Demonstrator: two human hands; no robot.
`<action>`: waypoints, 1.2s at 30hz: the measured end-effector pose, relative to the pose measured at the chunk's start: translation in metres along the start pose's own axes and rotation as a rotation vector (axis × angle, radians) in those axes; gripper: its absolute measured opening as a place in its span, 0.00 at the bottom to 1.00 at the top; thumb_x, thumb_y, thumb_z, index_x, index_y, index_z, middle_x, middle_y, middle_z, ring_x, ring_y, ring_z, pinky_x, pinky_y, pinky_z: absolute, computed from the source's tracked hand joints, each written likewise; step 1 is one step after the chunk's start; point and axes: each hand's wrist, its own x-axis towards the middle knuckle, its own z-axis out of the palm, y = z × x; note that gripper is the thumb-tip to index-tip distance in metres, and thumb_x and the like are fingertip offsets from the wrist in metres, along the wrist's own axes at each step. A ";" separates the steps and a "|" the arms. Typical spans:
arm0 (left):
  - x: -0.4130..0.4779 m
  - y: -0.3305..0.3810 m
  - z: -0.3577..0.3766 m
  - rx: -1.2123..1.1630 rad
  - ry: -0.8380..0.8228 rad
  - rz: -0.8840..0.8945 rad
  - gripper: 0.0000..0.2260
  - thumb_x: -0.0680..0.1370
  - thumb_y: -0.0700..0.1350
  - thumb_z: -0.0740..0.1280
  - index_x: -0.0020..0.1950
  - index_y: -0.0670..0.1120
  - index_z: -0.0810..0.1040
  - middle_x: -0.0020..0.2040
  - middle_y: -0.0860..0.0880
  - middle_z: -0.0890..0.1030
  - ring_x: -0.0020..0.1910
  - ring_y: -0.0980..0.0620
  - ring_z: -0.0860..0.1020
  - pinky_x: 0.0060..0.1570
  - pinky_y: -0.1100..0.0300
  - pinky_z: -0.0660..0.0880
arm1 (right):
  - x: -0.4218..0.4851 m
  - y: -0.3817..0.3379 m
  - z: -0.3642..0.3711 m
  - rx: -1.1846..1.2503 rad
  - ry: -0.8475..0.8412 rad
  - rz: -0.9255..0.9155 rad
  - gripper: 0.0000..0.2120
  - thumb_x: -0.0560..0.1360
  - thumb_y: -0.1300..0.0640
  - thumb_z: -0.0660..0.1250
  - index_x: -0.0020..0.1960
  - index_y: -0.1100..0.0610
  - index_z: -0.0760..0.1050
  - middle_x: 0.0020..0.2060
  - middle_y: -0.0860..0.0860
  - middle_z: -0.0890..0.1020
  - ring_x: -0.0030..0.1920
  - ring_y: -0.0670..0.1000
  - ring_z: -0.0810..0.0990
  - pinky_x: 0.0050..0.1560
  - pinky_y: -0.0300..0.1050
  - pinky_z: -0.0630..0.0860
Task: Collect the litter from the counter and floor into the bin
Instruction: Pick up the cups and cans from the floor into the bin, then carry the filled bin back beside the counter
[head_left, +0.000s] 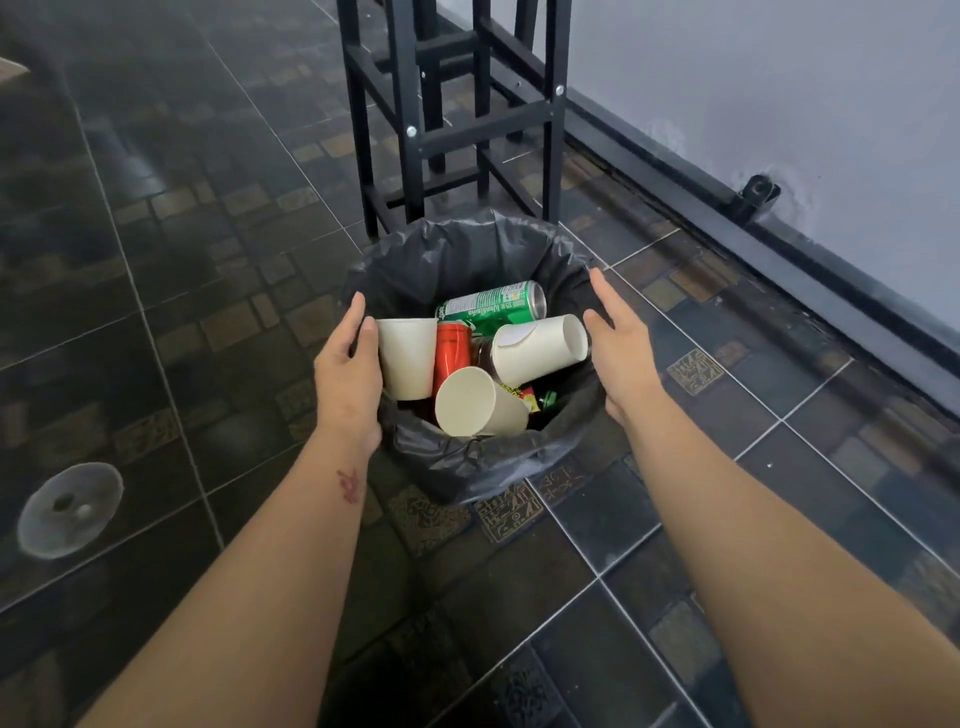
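Both grips open, holding nothing: left hand (347, 371) on bin (467, 249) rim by a paper cup (406, 358), right hand (618, 348) alongside. Grab rim both sides, lift level imo.

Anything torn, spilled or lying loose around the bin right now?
One paper cup in the bin has a torn patch on its side. On the floor tiles to the left lies a clear round lid-like piece, uncollected.

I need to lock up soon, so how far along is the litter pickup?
Done: three paper cups, a green can and a red can sit in the bin. Left hand and right hand flank its rim, holding no litter. The counter is out of view.
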 end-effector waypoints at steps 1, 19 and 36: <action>-0.005 0.008 -0.001 0.009 -0.017 -0.017 0.16 0.82 0.48 0.61 0.71 0.58 0.72 0.73 0.57 0.68 0.69 0.59 0.66 0.67 0.59 0.65 | -0.010 -0.005 -0.004 0.011 0.021 0.024 0.23 0.81 0.60 0.57 0.71 0.38 0.68 0.73 0.43 0.67 0.68 0.43 0.67 0.63 0.39 0.62; -0.236 0.383 -0.015 0.167 -0.211 -0.129 0.16 0.81 0.50 0.64 0.69 0.57 0.74 0.67 0.59 0.71 0.63 0.62 0.68 0.55 0.67 0.65 | -0.271 -0.368 -0.166 0.034 0.227 0.253 0.22 0.80 0.54 0.60 0.70 0.34 0.67 0.72 0.40 0.68 0.73 0.47 0.64 0.74 0.55 0.60; -0.439 0.491 -0.055 0.196 -0.594 -0.021 0.19 0.81 0.54 0.63 0.71 0.57 0.72 0.69 0.58 0.71 0.62 0.62 0.70 0.47 0.72 0.66 | -0.541 -0.458 -0.267 0.140 0.593 0.182 0.20 0.80 0.51 0.62 0.69 0.34 0.69 0.70 0.41 0.71 0.63 0.39 0.67 0.64 0.40 0.62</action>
